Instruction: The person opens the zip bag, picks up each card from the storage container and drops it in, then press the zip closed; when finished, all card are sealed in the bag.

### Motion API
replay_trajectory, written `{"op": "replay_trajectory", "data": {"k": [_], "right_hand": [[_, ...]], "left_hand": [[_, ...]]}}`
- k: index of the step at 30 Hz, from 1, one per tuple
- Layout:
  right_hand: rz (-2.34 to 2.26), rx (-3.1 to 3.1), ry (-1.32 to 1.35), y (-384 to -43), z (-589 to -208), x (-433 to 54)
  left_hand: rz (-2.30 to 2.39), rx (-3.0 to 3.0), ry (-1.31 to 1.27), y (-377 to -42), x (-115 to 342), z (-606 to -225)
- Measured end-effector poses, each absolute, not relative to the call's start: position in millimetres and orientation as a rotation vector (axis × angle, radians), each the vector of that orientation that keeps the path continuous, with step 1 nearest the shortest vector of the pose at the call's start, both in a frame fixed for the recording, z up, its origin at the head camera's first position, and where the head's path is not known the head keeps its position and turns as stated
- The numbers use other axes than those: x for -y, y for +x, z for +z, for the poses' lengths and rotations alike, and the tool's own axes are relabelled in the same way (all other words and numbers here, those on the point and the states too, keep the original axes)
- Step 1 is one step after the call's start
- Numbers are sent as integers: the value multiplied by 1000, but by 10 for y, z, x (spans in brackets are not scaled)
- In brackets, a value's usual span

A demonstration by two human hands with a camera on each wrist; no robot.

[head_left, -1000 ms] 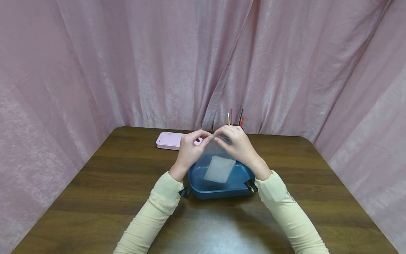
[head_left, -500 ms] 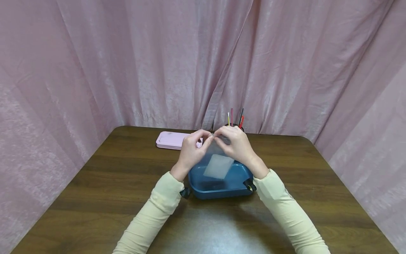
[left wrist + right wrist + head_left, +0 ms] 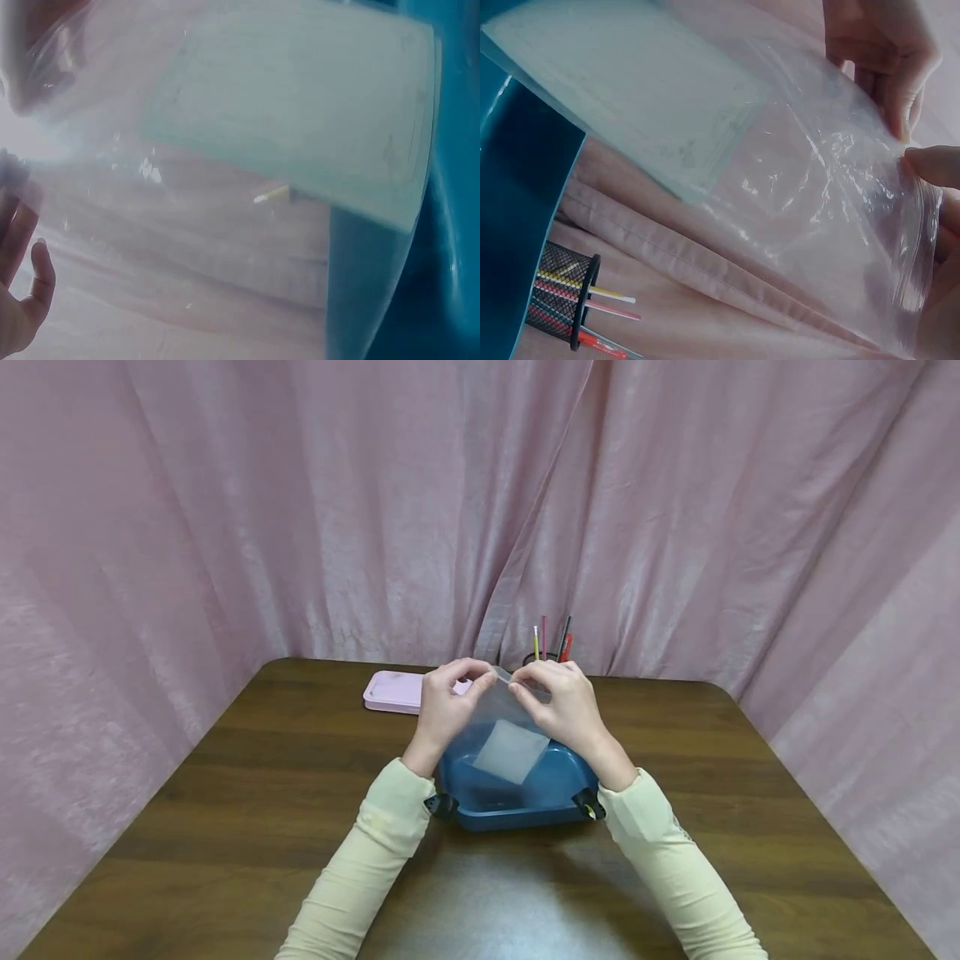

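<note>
In the head view my left hand [image 3: 441,706] and right hand [image 3: 564,703] each pinch the top edge of a clear plastic bag [image 3: 495,703], a short gap between them. Its upper edge shows a ridged strip in the right wrist view. Low inside the bag [image 3: 810,202] lies a flat, whitish rectangular piece [image 3: 512,752]; at closer range this piece [image 3: 300,105] looks like a thin stack of sheets, though its kind cannot be told. The bag hangs tilted over a blue tray [image 3: 517,818], whose far side is partly hidden behind it.
A pale pink case [image 3: 393,692] lies behind my left hand on the wooden table [image 3: 262,827]. Behind the right hand stands a black mesh pen holder [image 3: 562,292] with several pencils and pens [image 3: 544,639]. Pink curtains [image 3: 375,510] hang around the table's back and sides.
My fingertips have drawn slightly apart along the bag's top edge, the left hand shifting left. The bag and the whitish piece swung a little left. The whole view shifted slightly.
</note>
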State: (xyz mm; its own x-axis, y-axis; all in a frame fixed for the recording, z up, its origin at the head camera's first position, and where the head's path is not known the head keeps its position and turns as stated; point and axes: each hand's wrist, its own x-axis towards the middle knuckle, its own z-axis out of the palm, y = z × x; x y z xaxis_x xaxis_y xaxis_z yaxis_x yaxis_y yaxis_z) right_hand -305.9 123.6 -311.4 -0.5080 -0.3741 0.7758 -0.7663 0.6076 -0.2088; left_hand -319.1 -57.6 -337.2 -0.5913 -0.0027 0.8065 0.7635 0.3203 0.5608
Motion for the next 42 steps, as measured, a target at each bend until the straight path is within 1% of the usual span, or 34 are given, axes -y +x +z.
{"op": "replay_trajectory", "data": {"k": [8, 16, 23, 36, 39, 42], "right_hand": [[698, 2141, 846, -2953, -3129, -1275], [610, 2145, 879, -2873, -3160, -1344], [558, 2152, 919, -2795, -3177, -1455], [503, 2171, 902, -2721, -3232, -1621], [524, 2130, 869, -2750, -3233, -1632], [570, 2053, 839, -2806, -3210, -1648]], "left_hand": [[-1377, 1830, -614, -3188, 610, -3322], [-1349, 1811, -588, -3084, 706, -3167], [-1356, 1782, -552, -3197, 809, -3241], [-1372, 1794, -606, -3216, 802, -3254], [-1466, 1873, -640, -3202, 850, -3227], [-1677, 1961, -726, -3169, 917, -3196]]}}
